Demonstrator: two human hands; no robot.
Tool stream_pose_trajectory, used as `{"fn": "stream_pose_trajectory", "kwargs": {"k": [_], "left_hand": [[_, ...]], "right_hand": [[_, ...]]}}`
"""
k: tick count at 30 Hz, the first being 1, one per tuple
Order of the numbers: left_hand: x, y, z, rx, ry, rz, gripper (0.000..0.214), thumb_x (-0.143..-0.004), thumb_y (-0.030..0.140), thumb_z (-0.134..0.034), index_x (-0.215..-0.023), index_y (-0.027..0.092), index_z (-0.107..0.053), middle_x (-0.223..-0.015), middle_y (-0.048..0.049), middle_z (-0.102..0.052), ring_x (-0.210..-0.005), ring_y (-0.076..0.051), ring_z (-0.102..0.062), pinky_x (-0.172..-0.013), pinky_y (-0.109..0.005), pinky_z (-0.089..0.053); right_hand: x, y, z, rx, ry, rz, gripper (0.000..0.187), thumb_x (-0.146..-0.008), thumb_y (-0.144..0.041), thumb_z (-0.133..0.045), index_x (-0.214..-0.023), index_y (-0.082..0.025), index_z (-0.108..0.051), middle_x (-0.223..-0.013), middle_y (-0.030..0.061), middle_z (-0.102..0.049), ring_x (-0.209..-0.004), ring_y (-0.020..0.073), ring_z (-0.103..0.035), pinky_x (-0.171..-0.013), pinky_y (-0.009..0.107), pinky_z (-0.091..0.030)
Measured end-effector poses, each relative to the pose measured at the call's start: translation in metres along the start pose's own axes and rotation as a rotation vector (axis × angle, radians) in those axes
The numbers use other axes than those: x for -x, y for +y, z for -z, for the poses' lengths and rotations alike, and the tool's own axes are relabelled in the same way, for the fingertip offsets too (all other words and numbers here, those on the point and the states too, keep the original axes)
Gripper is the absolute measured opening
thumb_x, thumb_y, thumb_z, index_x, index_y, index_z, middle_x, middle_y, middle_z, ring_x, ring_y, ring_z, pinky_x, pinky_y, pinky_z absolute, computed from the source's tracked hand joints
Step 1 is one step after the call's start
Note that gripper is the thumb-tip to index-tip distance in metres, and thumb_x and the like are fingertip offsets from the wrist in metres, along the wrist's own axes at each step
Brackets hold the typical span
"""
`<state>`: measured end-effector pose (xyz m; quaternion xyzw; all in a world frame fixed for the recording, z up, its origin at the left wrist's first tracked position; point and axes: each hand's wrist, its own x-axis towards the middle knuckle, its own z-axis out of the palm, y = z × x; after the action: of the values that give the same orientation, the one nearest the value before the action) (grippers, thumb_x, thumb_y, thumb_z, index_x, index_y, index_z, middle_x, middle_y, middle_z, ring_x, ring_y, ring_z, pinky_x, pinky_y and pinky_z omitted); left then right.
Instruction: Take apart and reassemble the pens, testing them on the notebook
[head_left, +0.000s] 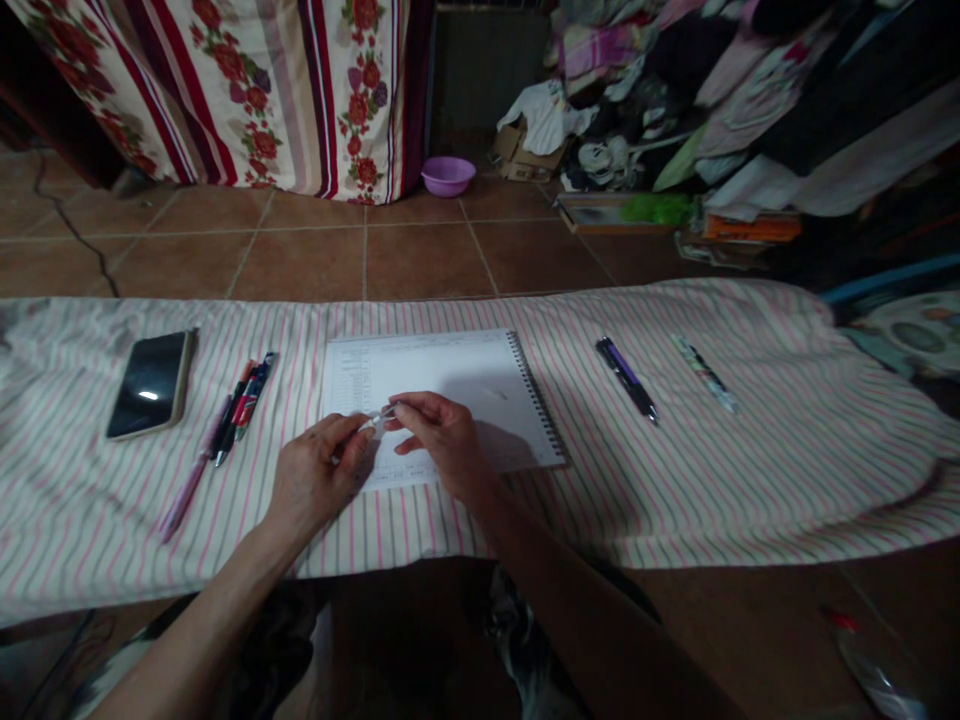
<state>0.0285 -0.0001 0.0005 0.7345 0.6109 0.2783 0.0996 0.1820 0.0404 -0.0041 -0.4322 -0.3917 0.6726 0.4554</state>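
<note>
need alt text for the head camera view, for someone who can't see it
Two bare hands, left hand and right hand, pinch a small pale object, too small to identify, over a spiral notebook on a striped cloth. A phone and a cluster of pens lie to the left, a purple pen and a patterned pen to the right.

striped cloth (750, 480), notebook (465, 380), phone (150, 385), pens (240, 400)

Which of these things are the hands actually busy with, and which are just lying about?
In use:
left hand
right hand
small pale object pinched between them
white spiral-bound notebook

Lying about:
black smartphone
bundle of coloured pens
purple pen
lilac plastic bowl
</note>
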Motion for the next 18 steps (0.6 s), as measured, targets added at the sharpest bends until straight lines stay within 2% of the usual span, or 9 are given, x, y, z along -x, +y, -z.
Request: {"fn": "stream_pose_trajectory", "kwargs": {"k": [11, 18], "left_hand": [[0.0004, 0.0016, 0.0013, 0.003, -0.011, 0.021, 0.028, -0.087, 0.035, -0.042, -0.096, 0.018, -0.063, -0.081, -0.0040, -0.067, -0.070, -0.015, -0.063, -0.062, -0.025, -0.047], [0.0002, 0.0019, 0.0025, 0.001, -0.010, 0.030, 0.029, -0.087, 0.037, -0.043, -0.096, 0.018, -0.063, -0.081, -0.0037, -0.067, -0.067, -0.014, -0.062, -0.060, -0.025, -0.046]], "right_hand": [[-0.0003, -0.0028, 0.0029, 0.011, 0.022, 0.006, 0.023, -0.066, -0.035, -0.068, -0.081, -0.018, -0.066, -0.078, 0.0032, -0.068, -0.072, 0.0153, -0.066, -0.045, 0.020, -0.052], [-0.0018, -0.0043, 0.0050, -0.055, 0.069, 0.051, 0.020, -0.068, -0.034, -0.066, -0.078, -0.017, -0.064, -0.075, 0.0019, -0.068, -0.071, 0.0145, -0.067, -0.055, 0.022, -0.053]]}}
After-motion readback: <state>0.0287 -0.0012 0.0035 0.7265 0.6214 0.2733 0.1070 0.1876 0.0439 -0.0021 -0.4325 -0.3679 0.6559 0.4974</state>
